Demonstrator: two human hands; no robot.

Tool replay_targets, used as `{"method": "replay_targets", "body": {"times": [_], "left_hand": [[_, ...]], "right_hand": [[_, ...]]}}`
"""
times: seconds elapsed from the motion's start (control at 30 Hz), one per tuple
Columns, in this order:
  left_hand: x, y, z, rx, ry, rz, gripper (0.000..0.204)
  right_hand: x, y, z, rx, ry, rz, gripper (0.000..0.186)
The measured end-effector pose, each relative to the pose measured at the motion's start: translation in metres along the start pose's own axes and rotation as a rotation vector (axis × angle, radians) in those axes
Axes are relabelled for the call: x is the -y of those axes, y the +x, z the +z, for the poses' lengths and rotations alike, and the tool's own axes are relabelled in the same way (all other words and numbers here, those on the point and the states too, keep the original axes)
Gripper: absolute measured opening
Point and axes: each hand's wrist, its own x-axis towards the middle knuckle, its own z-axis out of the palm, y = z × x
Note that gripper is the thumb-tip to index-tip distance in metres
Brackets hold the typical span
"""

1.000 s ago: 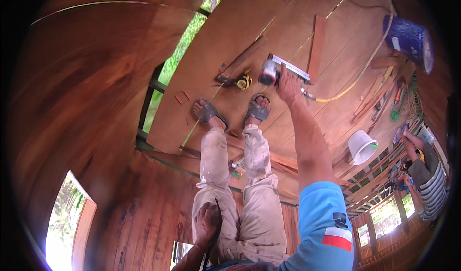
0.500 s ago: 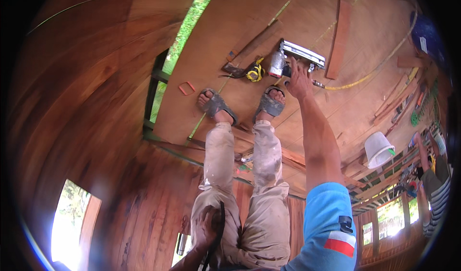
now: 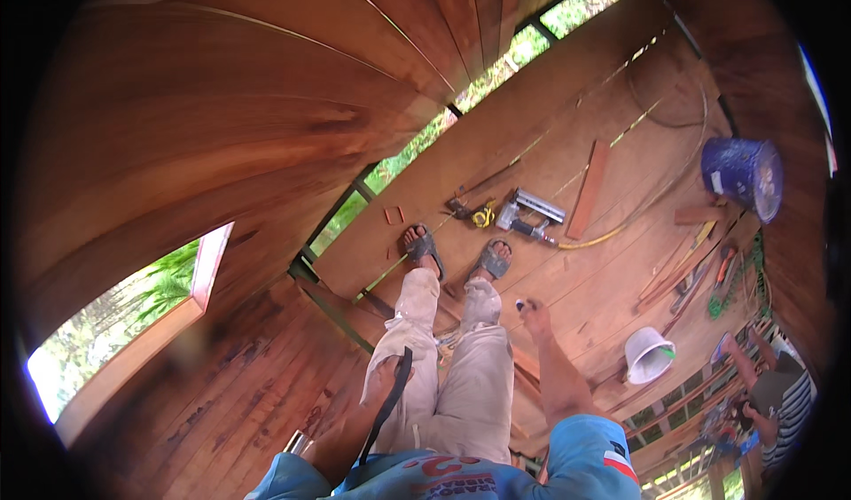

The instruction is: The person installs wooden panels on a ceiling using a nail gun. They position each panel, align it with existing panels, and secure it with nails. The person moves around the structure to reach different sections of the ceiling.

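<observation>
My right hand (image 3: 536, 318) is raised above the floor beside my right knee. Its fingers are closed on a small dark thing with a pale spot, too small to name. My left hand (image 3: 385, 378) lies on my left thigh, fingers laid along the trouser cloth, partly behind a hanging black strap (image 3: 390, 402). On the planks beyond my feet lies a silver nail gun (image 3: 537, 207), joined to a yellow air hose (image 3: 607, 234) and apart from both hands. Left of it are a yellow-and-black tape measure (image 3: 483, 215) and a hammer (image 3: 458, 207).
A loose board (image 3: 588, 190) lies right of the nail gun. An orange rectangular ring (image 3: 393, 215) is near my left foot. A blue bucket (image 3: 729, 174), a white bucket (image 3: 636, 355) and hand tools (image 3: 722, 274) stand or lie rightward. Another person (image 3: 780, 402) is at lower right. Gaps edge the floor.
My right hand has left the nail gun and drawn back toward my knee, now closed on a small thing. The view has tilted and turned. My left hand stays on the thigh.
</observation>
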Motion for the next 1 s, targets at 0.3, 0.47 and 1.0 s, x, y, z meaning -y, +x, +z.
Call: {"method": "replay_targets", "body": {"times": [0.3, 0.47, 1.0], "left_hand": [[-0.045, -0.027, -0.075, -0.037, -0.495, 0.131, 0.031], [-0.166, -0.064, -0.211, -0.174, -0.303, 0.596, 0.034], [-0.246, -0.29, -0.461, -0.265, -0.859, 2.015, 0.038]], "right_hand": [[0.08, -0.127, -0.024, 0.059, 0.166, 0.045, 0.04], [0.121, -0.168, -0.003, 0.038, 0.312, -0.041, 0.033], [0.186, -0.265, 0.063, -0.167, 0.292, -0.138, 0.034]]}}
